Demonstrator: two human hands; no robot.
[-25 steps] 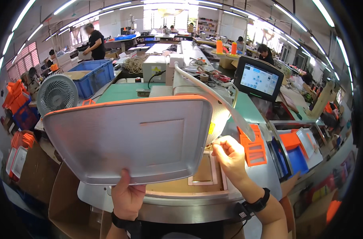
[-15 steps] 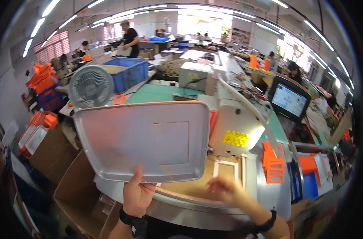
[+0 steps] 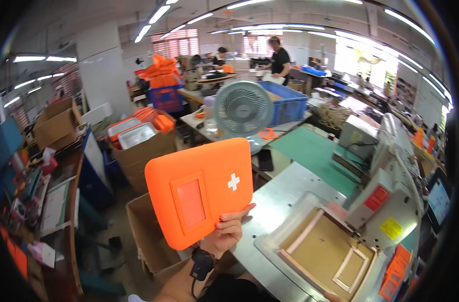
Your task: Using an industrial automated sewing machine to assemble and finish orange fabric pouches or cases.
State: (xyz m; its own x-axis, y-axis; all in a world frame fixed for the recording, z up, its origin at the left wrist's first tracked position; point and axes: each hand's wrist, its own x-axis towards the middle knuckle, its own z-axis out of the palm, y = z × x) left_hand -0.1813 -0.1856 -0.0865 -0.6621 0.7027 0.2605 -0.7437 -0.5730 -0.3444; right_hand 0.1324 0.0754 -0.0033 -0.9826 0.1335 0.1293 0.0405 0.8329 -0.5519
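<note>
My left hand [image 3: 225, 232] holds up an orange moulded case shell [image 3: 227, 206] by its lower right edge, the fingers closed on the rim. Its outer face is turned toward me, with a white cross and a framed rectangular window panel. Of my right hand [image 3: 333, 297] only a small part shows at the lower edge, beside the front of a wood-edged board [image 3: 320, 251]; its fingers are mostly hidden. The board lies on the metal worktop under a machine head [image 3: 390, 216] with a yellow label. A small pale rectangular frame [image 3: 351, 272] is fixed on the board.
Below the shell stands an open cardboard box [image 3: 144, 241]. Behind are a grey fan [image 3: 243, 108], a blue crate [image 3: 288, 108] and a green mat [image 3: 310, 151]. Orange window frames [image 3: 394, 272] lie right of the board. Another box [image 3: 149, 156] holds more shells. A person stands at the back.
The shell has been turned over from its grey inside to its orange outside. My view has swung left, and my right hand has dropped almost out of sight.
</note>
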